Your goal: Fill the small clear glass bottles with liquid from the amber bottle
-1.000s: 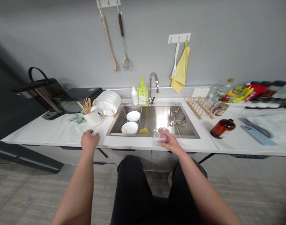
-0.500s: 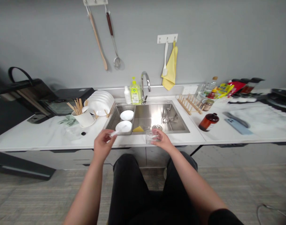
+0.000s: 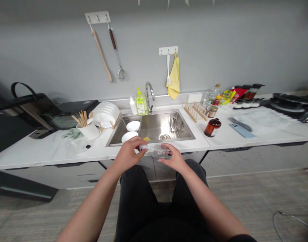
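My left hand [image 3: 128, 153] pinches a slim, whitish translucent piece [image 3: 147, 147] between thumb and fingers. It points right, its far end at a small clear container [image 3: 160, 153]; whether it enters the opening I cannot tell. From the right side, my right hand [image 3: 174, 157] grips that container, held tilted over the counter's front edge. Behind the hands lies the sink [image 3: 180, 136]. A white bowl [image 3: 129, 136] sits in its left basket, partly hidden by my left hand, with a second bowl [image 3: 133, 126] behind. A yellow sponge [image 3: 146, 138] shows just beyond my fingers.
An amber bottle [image 3: 212, 128] and a blue phone [image 3: 242, 130] are on the right counter. Left of the sink stand a chopstick holder [image 3: 88, 131] and a rack of plates [image 3: 107, 114]. The faucet [image 3: 149, 97] rises behind the sink, beside a yellow-green soap bottle [image 3: 141, 104].
My left hand has moved right with the whitish piece, bringing it to the clear container. My right hand has tilted the container. The head view has shifted slightly right and up.
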### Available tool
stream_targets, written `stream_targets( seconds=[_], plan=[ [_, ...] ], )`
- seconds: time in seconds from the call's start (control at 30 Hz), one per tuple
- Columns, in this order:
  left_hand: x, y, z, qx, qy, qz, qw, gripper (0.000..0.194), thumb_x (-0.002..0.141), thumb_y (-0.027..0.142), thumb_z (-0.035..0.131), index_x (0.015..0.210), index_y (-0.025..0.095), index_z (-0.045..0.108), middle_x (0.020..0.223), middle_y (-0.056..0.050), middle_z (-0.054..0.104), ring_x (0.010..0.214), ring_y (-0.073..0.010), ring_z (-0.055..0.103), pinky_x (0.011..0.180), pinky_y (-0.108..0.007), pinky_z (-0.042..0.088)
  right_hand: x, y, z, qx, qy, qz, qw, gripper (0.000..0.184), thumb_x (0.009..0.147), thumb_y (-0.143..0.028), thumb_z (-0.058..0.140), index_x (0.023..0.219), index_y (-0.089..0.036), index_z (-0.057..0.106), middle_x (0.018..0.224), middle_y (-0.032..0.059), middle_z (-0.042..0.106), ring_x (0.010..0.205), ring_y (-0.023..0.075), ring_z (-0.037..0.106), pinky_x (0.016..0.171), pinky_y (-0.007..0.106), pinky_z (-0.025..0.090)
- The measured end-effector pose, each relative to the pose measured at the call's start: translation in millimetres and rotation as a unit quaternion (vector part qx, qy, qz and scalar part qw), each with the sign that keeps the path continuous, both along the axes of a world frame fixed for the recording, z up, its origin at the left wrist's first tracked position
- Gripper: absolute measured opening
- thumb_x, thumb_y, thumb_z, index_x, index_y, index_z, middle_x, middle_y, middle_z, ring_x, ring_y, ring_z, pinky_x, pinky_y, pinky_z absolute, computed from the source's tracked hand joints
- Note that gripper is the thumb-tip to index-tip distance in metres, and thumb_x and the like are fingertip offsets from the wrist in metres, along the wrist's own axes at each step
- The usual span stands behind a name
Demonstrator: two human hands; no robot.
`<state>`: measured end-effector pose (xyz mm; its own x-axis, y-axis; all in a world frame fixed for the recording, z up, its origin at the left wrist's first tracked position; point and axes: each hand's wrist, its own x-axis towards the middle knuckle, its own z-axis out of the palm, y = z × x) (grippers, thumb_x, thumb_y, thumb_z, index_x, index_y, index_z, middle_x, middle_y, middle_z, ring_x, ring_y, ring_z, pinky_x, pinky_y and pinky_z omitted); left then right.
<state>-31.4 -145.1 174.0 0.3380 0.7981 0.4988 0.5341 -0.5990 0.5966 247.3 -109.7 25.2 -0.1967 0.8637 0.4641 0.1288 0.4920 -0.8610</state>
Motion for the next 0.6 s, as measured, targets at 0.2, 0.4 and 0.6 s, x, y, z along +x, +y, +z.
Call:
stream_targets(
  seconds=[0.2, 0.4, 0.6],
  plan=[
    [9, -13, 14.2, 0.007, 0.032, -0.009, 0.999, 0.020, 0.096, 0.016, 0.079, 0.114, 0.021, 0.085, 0.111, -0.006, 0.078, 0.080, -0.0146, 0.071, 0.077, -0.030, 0.060, 3, -11, 4.0, 0.019, -0.017, -0.011, 1.000, 0.076, 0.077, -0.035, 0.102, 0.147, -0.027, 0.073, 0.142, 0.0133, 0.079, 0.128, 0.0331, 0.080, 0.097, 0.044, 0.073],
    [19, -17, 11.1, -0.015, 0.066, -0.013, 0.998, 0.019, 0.096, 0.017, 0.079, 0.114, 0.021, 0.086, 0.111, -0.007, 0.079, 0.079, -0.0159, 0.072, 0.078, -0.032, 0.060, 0, -21, 13.8, 0.032, -0.019, 0.005, 0.999, 0.079, 0.077, -0.035, 0.103, 0.149, -0.027, 0.073, 0.144, 0.0129, 0.078, 0.125, 0.0324, 0.081, 0.097, 0.044, 0.073],
    [38, -17, 7.9, -0.025, 0.153, 0.016, 0.988, 0.020, 0.093, 0.019, 0.086, 0.113, 0.019, 0.087, 0.098, -0.006, 0.079, 0.078, -0.0196, 0.073, 0.080, -0.034, 0.056, -8, -36, 29.0, 0.034, -0.061, -0.008, 0.998, 0.079, 0.075, -0.033, 0.104, 0.148, -0.028, 0.074, 0.145, 0.0129, 0.079, 0.121, 0.0322, 0.082, 0.097, 0.044, 0.073]
  ],
)
